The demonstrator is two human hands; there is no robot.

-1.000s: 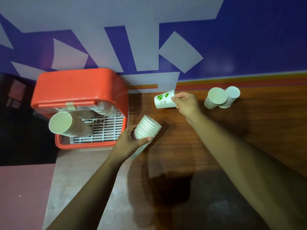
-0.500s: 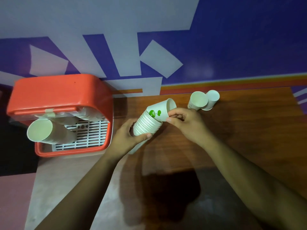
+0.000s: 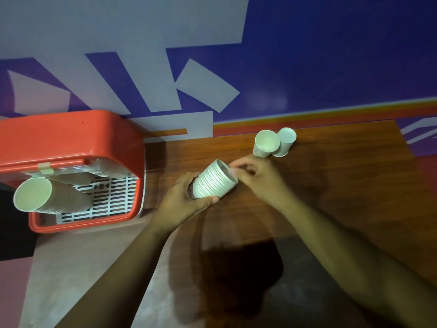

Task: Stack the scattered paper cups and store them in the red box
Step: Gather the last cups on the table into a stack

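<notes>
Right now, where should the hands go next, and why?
Probably the right hand should reach for the nearer loose cup. The left hand grips the stack, the right hand is at its mouth, and that cup and a second loose cup are on the wooden table, not yet stacked.

A wood-grain counter (image 3: 343, 190) is seen running along a wall (image 3: 331, 55) painted deep blue with large pale grey shapes. An orange stripe (image 3: 307, 120) is painted where wall and counter meet. A dark shadow (image 3: 236, 268) is cast across the counter's near part, beside a grey surface (image 3: 82, 268).
</notes>
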